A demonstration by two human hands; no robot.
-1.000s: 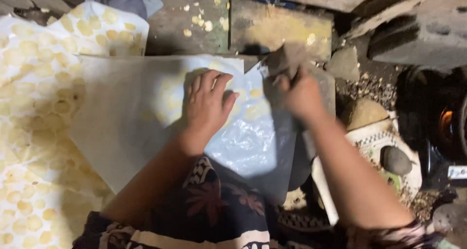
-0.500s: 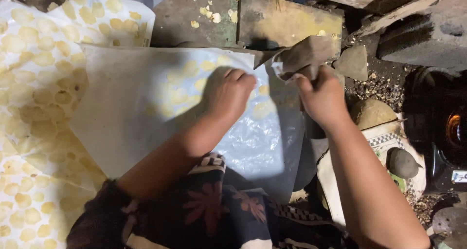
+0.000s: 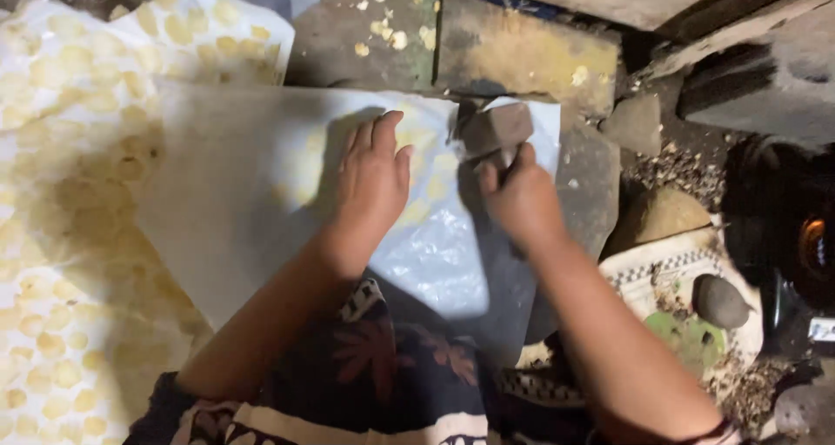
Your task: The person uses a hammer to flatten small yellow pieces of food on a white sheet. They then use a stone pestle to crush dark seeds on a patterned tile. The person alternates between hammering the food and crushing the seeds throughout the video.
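Note:
My left hand [image 3: 372, 184] lies flat, fingers apart, pressing on a translucent plastic sheet [image 3: 235, 210] with yellow flattened pieces showing through it. My right hand [image 3: 522, 203] grips the handle of a dark wooden mallet [image 3: 494, 130], whose blocky head sits over the sheet's far right part, just right of my left fingertips. The sheet rests on a flat dark stone slab [image 3: 584, 193]. My patterned dark clothing fills the bottom centre.
A large pale sheet [image 3: 70, 262] covered with several round yellow discs spreads at the left. Stones [image 3: 661, 214], a patterned mat [image 3: 670, 275] with a grey pebble [image 3: 720, 301] lie at the right. Yellow crumbs dot the slab [image 3: 522, 53] beyond. A dark pot [image 3: 791, 236] stands far right.
The view has shifted. My right hand with the mallet has moved left, closer to my left hand, over the plastic sheet. My left hand stays pressed flat on the sheet.

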